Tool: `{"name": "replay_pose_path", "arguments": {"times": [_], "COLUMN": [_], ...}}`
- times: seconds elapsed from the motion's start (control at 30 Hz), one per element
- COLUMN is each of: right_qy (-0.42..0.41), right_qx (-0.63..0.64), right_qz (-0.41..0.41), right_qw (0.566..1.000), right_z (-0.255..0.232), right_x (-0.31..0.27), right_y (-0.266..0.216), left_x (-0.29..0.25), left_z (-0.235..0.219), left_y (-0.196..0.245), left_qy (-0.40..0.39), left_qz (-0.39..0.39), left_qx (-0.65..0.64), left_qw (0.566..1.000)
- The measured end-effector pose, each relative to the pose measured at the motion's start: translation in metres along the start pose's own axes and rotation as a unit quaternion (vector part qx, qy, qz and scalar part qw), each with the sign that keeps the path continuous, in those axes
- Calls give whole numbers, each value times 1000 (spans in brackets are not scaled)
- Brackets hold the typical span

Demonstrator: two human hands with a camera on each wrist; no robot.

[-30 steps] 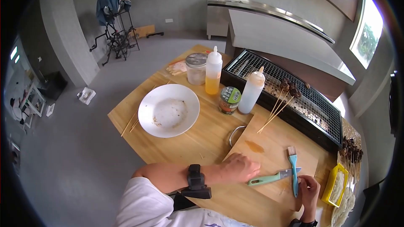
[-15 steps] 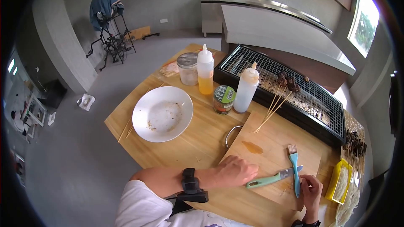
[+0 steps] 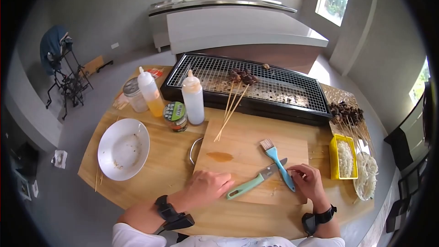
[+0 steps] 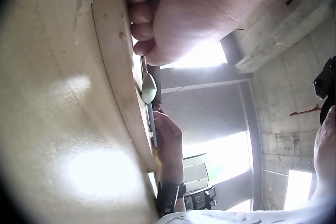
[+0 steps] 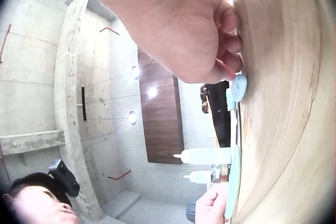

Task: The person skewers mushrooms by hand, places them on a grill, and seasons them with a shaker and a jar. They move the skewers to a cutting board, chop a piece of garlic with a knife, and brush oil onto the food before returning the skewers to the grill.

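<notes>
In the head view my left hand [image 3: 208, 186] rests at the left front of the wooden cutting board [image 3: 256, 130], its fingers loosely curled and holding nothing. A green-handled knife [image 3: 247, 187] lies just right of it. Across the blade lies a blue basting brush [image 3: 277, 158], bristles toward the grill. My right hand [image 3: 310, 180] rests at the board's right edge beside the brush handle, fingers loosely bent. In the right wrist view its thumb is right by the end of the brush handle [image 5: 239, 88]. The left wrist view shows the left fingers [image 4: 142, 29] curled at the board's edge.
Behind the board stands a black grill [image 3: 274, 89] with meat skewers [image 3: 242, 77] on its grate. Squeeze bottles [image 3: 194, 100], a green-lidded jar [image 3: 175, 116] and a white bowl [image 3: 123, 148] are at left. A yellow container [image 3: 335, 160] and more skewers [image 3: 346, 113] are at right.
The head view has swung to the right, so the table things appear further left. Both hands stay resting at the board, and the knife and brush lie as before.
</notes>
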State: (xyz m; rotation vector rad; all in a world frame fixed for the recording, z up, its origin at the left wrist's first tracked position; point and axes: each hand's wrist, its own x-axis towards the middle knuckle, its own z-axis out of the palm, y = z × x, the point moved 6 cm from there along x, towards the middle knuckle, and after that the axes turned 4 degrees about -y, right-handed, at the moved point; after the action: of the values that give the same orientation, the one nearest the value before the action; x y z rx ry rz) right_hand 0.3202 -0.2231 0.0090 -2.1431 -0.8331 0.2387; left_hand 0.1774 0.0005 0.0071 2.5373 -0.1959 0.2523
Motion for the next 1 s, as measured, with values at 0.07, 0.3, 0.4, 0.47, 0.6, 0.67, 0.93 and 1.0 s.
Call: {"name": "replay_pose_path", "arguments": {"times": [0.07,0.3,0.4,0.47,0.6,0.67,0.93,1.0], "right_qy": [-9,-16,-18,-19,-17,-13,-28,-36], "right_qx": [-2,-10,-18,-16,0,13,225,231], "right_qz": [-17,-19,-19,-18,-22,-26,131,139], "right_qw": [1000,1000,1000,1000,1000,999,965,962], "right_z": [1,0,-1,0,-1,-1,-4,-3], "right_x": [-1,-1,-2,-2,-1,-1,-2,-3], "right_y": [1,4,3,2,4,9,35,35], "left_x": [0,4,5,6,4,2,1,2], "left_z": [0,-5,-9,-14,-25,-36,-50,-46], "left_y": [1,-1,-16,-30,-64,-74,-89,-93], "left_qy": [2,9,63,94,197,257,295,274], "left_qz": [5,-35,-106,-133,-172,-151,-164,-181], "left_qx": [-5,-20,-131,-161,-243,-237,-274,-264], "left_qw": [1000,999,984,973,934,925,901,907]}}
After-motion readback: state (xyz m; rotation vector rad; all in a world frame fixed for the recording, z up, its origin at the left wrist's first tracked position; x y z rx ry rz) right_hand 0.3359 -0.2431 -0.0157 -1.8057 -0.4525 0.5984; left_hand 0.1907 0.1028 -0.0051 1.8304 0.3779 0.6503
